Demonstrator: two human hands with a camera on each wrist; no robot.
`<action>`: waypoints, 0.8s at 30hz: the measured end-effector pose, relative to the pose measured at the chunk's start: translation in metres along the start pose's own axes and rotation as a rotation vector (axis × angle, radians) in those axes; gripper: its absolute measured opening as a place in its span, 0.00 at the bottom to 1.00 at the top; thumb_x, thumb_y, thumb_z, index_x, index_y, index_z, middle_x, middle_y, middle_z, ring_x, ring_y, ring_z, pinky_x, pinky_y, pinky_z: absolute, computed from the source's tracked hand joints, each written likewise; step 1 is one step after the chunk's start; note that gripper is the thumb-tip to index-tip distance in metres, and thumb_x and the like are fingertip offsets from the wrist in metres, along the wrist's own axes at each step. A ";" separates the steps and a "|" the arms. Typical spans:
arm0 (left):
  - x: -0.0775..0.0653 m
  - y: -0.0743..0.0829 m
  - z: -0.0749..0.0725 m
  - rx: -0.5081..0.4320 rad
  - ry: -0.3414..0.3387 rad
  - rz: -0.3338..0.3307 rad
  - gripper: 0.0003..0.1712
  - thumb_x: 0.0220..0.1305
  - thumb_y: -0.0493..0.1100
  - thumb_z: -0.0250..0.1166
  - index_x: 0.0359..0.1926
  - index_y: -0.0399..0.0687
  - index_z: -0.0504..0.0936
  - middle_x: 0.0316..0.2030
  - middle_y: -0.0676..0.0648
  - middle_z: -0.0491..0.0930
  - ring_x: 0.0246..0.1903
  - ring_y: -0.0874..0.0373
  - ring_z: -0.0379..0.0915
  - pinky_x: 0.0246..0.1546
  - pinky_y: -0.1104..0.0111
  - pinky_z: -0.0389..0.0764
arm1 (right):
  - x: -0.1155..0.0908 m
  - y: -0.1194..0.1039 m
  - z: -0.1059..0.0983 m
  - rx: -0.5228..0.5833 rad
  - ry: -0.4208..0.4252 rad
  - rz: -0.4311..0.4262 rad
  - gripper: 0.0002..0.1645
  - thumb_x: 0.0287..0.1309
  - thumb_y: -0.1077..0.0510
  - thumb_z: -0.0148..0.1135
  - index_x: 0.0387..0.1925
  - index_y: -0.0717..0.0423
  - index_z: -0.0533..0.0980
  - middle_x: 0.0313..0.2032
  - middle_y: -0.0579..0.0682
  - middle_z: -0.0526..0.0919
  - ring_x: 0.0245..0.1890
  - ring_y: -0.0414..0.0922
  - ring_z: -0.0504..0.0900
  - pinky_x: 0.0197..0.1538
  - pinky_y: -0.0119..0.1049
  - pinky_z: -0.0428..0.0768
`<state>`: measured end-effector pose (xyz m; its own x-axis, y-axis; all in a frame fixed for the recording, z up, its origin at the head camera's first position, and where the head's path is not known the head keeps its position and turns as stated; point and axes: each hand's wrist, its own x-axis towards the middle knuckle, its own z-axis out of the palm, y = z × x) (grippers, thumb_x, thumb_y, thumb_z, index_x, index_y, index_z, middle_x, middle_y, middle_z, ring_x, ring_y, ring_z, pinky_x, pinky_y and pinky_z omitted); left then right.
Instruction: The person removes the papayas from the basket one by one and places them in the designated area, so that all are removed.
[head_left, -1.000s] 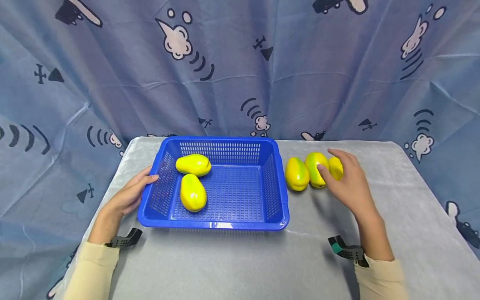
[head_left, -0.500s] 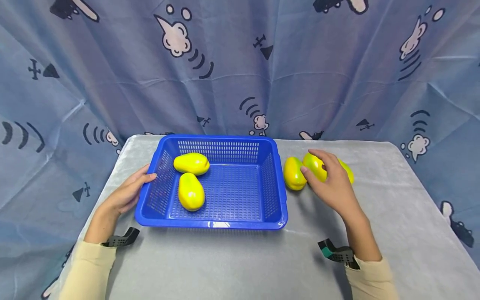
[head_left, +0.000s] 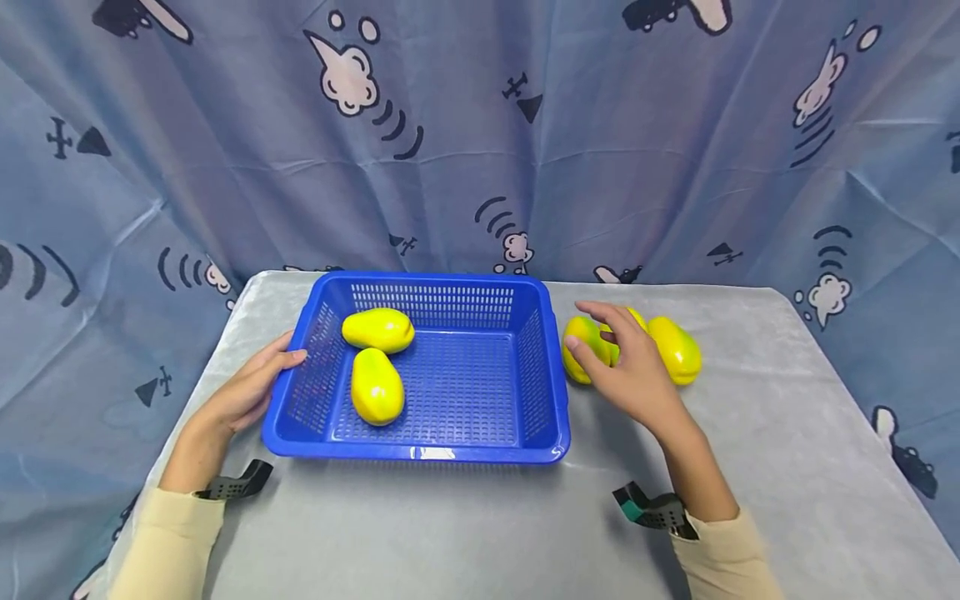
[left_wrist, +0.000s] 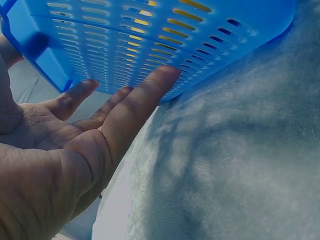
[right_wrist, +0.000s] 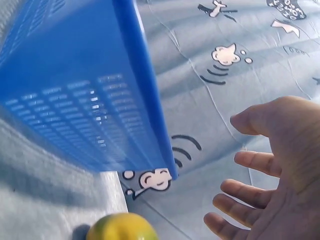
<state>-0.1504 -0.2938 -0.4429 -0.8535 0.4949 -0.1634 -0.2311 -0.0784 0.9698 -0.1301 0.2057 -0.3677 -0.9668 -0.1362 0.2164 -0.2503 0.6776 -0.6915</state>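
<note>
A blue plastic basket (head_left: 480, 454) with slotted walls stands on the table in the head view. Inside, toward its left, lie two glossy yellow-green papayas, one farther back (head_left: 378, 331) and one nearer (head_left: 377, 387). My left hand (head_left: 251, 387) holds the basket's left side, thumb over the rim (left_wrist: 7, 52) and fingers against the outer wall. Right of the basket, my right hand (head_left: 626, 362) hovers over a row of papayas, fingers spread and holding nothing. It partly hides the left papaya (head_left: 577, 350) and the middle one; the right papaya (head_left: 675, 350) shows beside it.
A grey cloth covers the table (head_left: 420, 533). Behind its far edge hangs a blue printed curtain (head_left: 450, 125). In the right wrist view, the basket's wall (right_wrist: 75, 65) rises left of the hand, with a papaya (right_wrist: 122, 229) at the bottom edge.
My right hand has moved left across the row of papayas toward the basket, uncovering the right one. The left hand keeps its hold, and the papayas appear unmoved. The head view has shifted slightly.
</note>
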 end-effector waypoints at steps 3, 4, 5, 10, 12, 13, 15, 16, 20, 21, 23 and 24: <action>0.002 0.001 0.000 0.000 0.008 -0.003 0.33 0.85 0.43 0.45 0.82 0.44 0.45 0.56 0.51 0.84 0.51 0.57 0.86 0.49 0.60 0.91 | 0.003 -0.007 0.002 -0.010 -0.024 0.015 0.32 0.73 0.53 0.65 0.73 0.58 0.71 0.71 0.62 0.74 0.72 0.63 0.73 0.71 0.67 0.75; 0.002 0.001 0.000 -0.003 0.009 -0.004 0.33 0.85 0.43 0.46 0.82 0.44 0.45 0.55 0.51 0.84 0.51 0.57 0.86 0.49 0.61 0.91 | 0.004 -0.010 0.003 -0.011 -0.033 0.017 0.32 0.73 0.53 0.65 0.73 0.57 0.71 0.71 0.62 0.74 0.72 0.63 0.73 0.72 0.66 0.75; 0.003 0.001 0.000 -0.005 0.011 -0.005 0.33 0.85 0.43 0.46 0.82 0.44 0.45 0.55 0.51 0.84 0.51 0.57 0.86 0.48 0.61 0.90 | 0.005 -0.013 0.004 -0.015 -0.044 0.021 0.33 0.73 0.52 0.65 0.73 0.57 0.71 0.72 0.61 0.74 0.72 0.62 0.73 0.72 0.66 0.75; 0.002 -0.001 0.000 -0.010 0.020 -0.007 0.31 0.85 0.43 0.46 0.81 0.46 0.48 0.55 0.52 0.85 0.50 0.58 0.86 0.49 0.62 0.90 | 0.011 -0.026 0.010 -0.013 -0.105 0.023 0.33 0.73 0.49 0.65 0.74 0.53 0.70 0.74 0.60 0.72 0.73 0.61 0.72 0.73 0.64 0.74; 0.001 -0.001 0.000 -0.005 0.022 -0.010 0.32 0.85 0.43 0.46 0.81 0.45 0.48 0.55 0.52 0.84 0.50 0.58 0.86 0.49 0.62 0.90 | 0.013 -0.031 0.012 -0.011 -0.127 0.016 0.33 0.73 0.49 0.65 0.74 0.52 0.70 0.75 0.59 0.71 0.73 0.61 0.72 0.73 0.63 0.74; 0.000 -0.001 0.000 0.000 0.021 -0.011 0.32 0.85 0.43 0.46 0.82 0.45 0.47 0.55 0.53 0.84 0.50 0.58 0.86 0.49 0.62 0.90 | 0.014 -0.032 0.014 -0.007 -0.135 0.006 0.33 0.73 0.49 0.65 0.74 0.52 0.70 0.75 0.59 0.71 0.73 0.60 0.72 0.73 0.63 0.74; 0.000 0.000 0.000 0.007 0.018 -0.012 0.34 0.85 0.43 0.45 0.82 0.43 0.45 0.55 0.53 0.84 0.51 0.58 0.86 0.49 0.61 0.90 | 0.016 -0.037 0.016 -0.005 -0.151 -0.011 0.33 0.72 0.50 0.65 0.74 0.52 0.71 0.76 0.58 0.70 0.73 0.60 0.73 0.74 0.62 0.74; -0.001 0.000 0.000 0.010 0.018 -0.014 0.34 0.85 0.44 0.45 0.82 0.42 0.44 0.55 0.53 0.84 0.51 0.58 0.86 0.49 0.61 0.90 | 0.017 -0.039 0.016 -0.008 -0.158 -0.013 0.34 0.72 0.49 0.65 0.74 0.52 0.70 0.76 0.58 0.70 0.73 0.59 0.72 0.74 0.62 0.74; -0.001 0.002 0.001 0.017 0.017 -0.015 0.36 0.85 0.43 0.45 0.83 0.40 0.42 0.55 0.53 0.84 0.51 0.58 0.86 0.49 0.62 0.90 | 0.023 -0.045 0.017 -0.009 -0.185 -0.027 0.34 0.72 0.48 0.65 0.74 0.51 0.71 0.76 0.58 0.70 0.73 0.59 0.73 0.74 0.62 0.74; -0.001 0.002 0.001 0.018 0.019 -0.014 0.36 0.85 0.43 0.45 0.83 0.40 0.42 0.55 0.52 0.84 0.51 0.58 0.86 0.49 0.62 0.90 | 0.024 -0.047 0.017 -0.010 -0.191 -0.033 0.34 0.72 0.48 0.65 0.74 0.51 0.71 0.76 0.58 0.70 0.73 0.60 0.73 0.73 0.62 0.75; 0.000 0.002 0.001 0.019 0.022 -0.013 0.36 0.85 0.43 0.45 0.83 0.39 0.42 0.55 0.52 0.84 0.51 0.58 0.86 0.49 0.62 0.90 | 0.027 -0.050 0.017 -0.017 -0.203 -0.042 0.33 0.72 0.48 0.65 0.74 0.50 0.71 0.75 0.57 0.71 0.71 0.61 0.75 0.71 0.63 0.77; 0.000 0.001 0.001 0.019 0.022 -0.012 0.36 0.85 0.44 0.46 0.83 0.39 0.42 0.55 0.52 0.84 0.51 0.58 0.86 0.49 0.62 0.90 | 0.028 -0.052 0.018 -0.026 -0.209 -0.046 0.33 0.72 0.47 0.66 0.73 0.49 0.72 0.75 0.56 0.72 0.69 0.62 0.76 0.70 0.63 0.78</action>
<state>-0.1498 -0.2933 -0.4413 -0.8609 0.4762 -0.1793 -0.2332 -0.0562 0.9708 -0.1449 0.1541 -0.3380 -0.9448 -0.3128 0.0977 -0.2956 0.6850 -0.6658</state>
